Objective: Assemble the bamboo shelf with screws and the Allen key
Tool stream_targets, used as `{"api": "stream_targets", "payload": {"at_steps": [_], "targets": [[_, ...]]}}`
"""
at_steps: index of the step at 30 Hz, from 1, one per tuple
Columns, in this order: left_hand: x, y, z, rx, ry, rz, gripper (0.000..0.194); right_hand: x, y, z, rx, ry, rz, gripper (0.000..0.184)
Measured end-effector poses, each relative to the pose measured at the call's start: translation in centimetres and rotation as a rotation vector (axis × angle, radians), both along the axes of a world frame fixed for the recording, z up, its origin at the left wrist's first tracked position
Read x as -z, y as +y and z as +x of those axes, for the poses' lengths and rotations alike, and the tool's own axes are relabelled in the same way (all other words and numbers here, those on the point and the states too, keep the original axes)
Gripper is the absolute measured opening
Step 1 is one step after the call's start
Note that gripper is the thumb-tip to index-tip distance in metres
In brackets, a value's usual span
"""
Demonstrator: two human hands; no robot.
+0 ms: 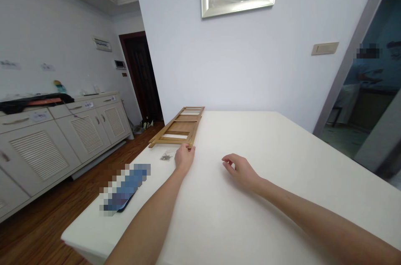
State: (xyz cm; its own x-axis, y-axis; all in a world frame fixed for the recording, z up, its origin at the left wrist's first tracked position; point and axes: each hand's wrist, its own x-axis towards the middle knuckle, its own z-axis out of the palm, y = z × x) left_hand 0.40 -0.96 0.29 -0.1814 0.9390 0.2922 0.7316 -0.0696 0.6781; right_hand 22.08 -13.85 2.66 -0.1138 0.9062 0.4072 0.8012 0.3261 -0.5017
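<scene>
A flat wooden slatted frame (181, 127), like a folded rack, lies at the far left of the white table. My left hand (184, 156) is at its near right corner, with the fingers closed around the end of one leg. Just left of that hand is a small pile of metal hardware, seemingly screws (166, 157), partly in clear plastic. My right hand (239, 168) is over the middle of the table. Its fingers are loosely curled, with a gap between thumb and forefinger and nothing held.
On the white table (250, 223), a phone-like blurred thing (127, 189) lies near the left edge. The wall behind carries a framed picture (205, 10) and a switch (325, 48). Cabinets (84, 127) line the left. A person (354, 77) is beyond the right doorway.
</scene>
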Motion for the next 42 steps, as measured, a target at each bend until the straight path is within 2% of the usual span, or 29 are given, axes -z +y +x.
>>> {"api": "stream_targets", "payload": {"at_steps": [4, 8, 12, 15, 18, 21, 25, 30, 34, 36, 39, 42], "targets": [[-0.2, -0.5, 0.3, 0.013, 0.055, -0.012, 0.023, -0.3, 3.7, -3.2, 0.116, 0.239, -0.111, 0.022], [-0.1, -0.5, 0.2, -0.008, 0.076, -0.020, 0.025, 0.8, 5.5, -5.0, 0.146, 0.277, -0.130, 0.024], [-0.8, -0.3, -0.5, -0.046, 0.109, 0.010, 0.033, 2.1, 5.6, -5.2, 0.127, 0.266, -0.124, 0.027], [-2.1, -0.1, -2.1, -0.142, 0.219, 0.071, 0.036, 2.2, 5.5, -4.9, 0.131, 0.261, -0.124, 0.031], [-2.8, -0.2, -4.5, -0.204, 0.370, -0.003, 0.031, 2.1, 5.5, -4.7, 0.133, 0.261, -0.121, 0.032], [-2.4, -0.6, -6.1, -0.203, 0.480, -0.095, 0.031, 2.1, 5.5, -4.7, 0.125, 0.266, -0.111, 0.030], [-1.8, -1.2, -6.0, -0.159, 0.537, -0.151, 0.029, 2.1, 5.5, -4.9, 0.122, 0.278, -0.108, 0.028], [-2.2, -2.3, -4.7, -0.024, 0.578, -0.166, 0.022, 1.9, 4.4, -4.4, 0.115, 0.298, -0.129, 0.022], [-2.4, -4.8, -2.7, 0.175, 0.571, -0.109, 0.017, 1.4, 2.0, -3.0, 0.120, 0.425, -0.215, 0.018], [-2.4, -6.5, -0.9, 0.337, 0.505, -0.009, 0.021, 0.8, 0.4, -2.2, 0.123, 0.610, -0.294, 0.019], [-2.0, -9.1, 2.3, 0.635, 0.277, 0.288, 0.024, -0.6, -1.9, -0.8, 0.089, 0.936, -0.414, 0.030], [-1.4, -11.2, 5.2, 0.786, 0.193, 0.497, 0.023, -1.5, -3.8, 0.7, 0.032, 1.141, -0.480, 0.036]]}}
